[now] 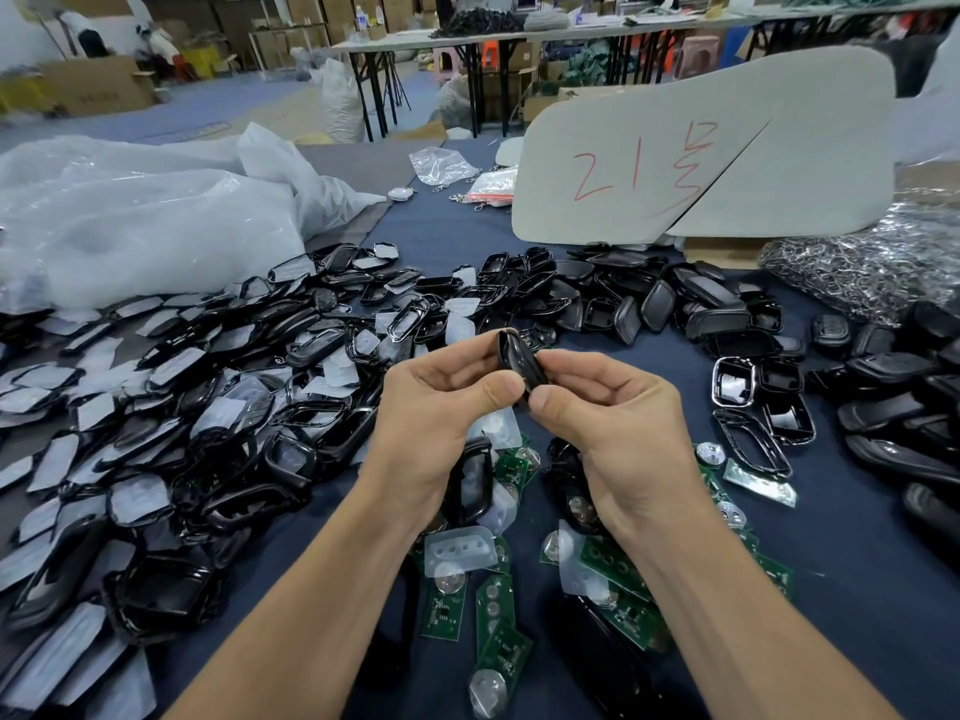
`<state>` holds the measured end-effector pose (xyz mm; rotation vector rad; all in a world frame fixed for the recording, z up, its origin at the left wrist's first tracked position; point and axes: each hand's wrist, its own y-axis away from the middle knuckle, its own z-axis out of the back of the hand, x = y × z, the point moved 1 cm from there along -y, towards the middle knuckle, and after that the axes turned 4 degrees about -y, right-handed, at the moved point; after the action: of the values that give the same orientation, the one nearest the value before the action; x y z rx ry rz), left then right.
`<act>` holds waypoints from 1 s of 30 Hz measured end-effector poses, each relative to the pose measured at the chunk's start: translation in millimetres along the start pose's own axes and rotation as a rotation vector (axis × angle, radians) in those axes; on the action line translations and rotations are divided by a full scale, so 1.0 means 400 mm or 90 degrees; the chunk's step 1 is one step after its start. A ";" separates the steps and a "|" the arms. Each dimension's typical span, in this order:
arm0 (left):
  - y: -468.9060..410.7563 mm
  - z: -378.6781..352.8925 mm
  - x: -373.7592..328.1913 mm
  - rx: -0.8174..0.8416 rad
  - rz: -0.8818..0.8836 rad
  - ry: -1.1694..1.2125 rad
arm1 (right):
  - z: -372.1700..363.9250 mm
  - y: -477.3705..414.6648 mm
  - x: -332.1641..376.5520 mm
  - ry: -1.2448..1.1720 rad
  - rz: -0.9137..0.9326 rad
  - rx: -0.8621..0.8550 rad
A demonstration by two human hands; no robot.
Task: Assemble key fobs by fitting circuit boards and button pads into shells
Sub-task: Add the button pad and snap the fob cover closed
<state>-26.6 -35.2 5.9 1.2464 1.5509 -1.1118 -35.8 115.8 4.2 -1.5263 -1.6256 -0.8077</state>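
Navy cloth (857, 589) covers the bench, in a warehouse-type room with cardboard boxes (98, 85) and folding tables (467, 59) at the back. Far left is a heap of clear plastic bags (130, 215), then black shell frames (208, 387), way too many to count. Dead centre, one black key fob shell (517, 356) is up off the cloth, pinched by left hand (441, 418) and right hand (613, 407) together. Under the wrists lie ten or so green circuit boards (444, 610) and some clear button pads (460, 550). To the right are loose black shells (701, 304), two grey boards (649, 163) and a pile of key rings (857, 272).
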 end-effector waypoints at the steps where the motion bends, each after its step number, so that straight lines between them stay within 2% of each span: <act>1: -0.001 0.001 0.001 0.004 0.002 -0.001 | 0.001 0.000 0.000 -0.003 -0.004 -0.001; 15: 0.006 0.004 -0.005 -0.004 -0.017 -0.034 | 0.017 -0.014 0.004 0.160 0.034 0.036; 21: 0.011 0.007 -0.009 0.003 0.015 -0.072 | 0.015 -0.001 0.008 0.333 0.092 -0.037; 27: 0.008 0.001 0.001 -0.101 0.074 -0.086 | -0.005 0.014 -0.008 0.505 0.188 -0.031; 30: 0.005 0.005 0.003 -0.132 0.077 -0.111 | -0.007 0.009 -0.013 0.513 0.189 -0.022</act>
<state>-24.5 -36.5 4.1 1.0605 1.4024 -0.9315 -31.7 111.0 1.1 -1.1857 -0.7785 -1.0941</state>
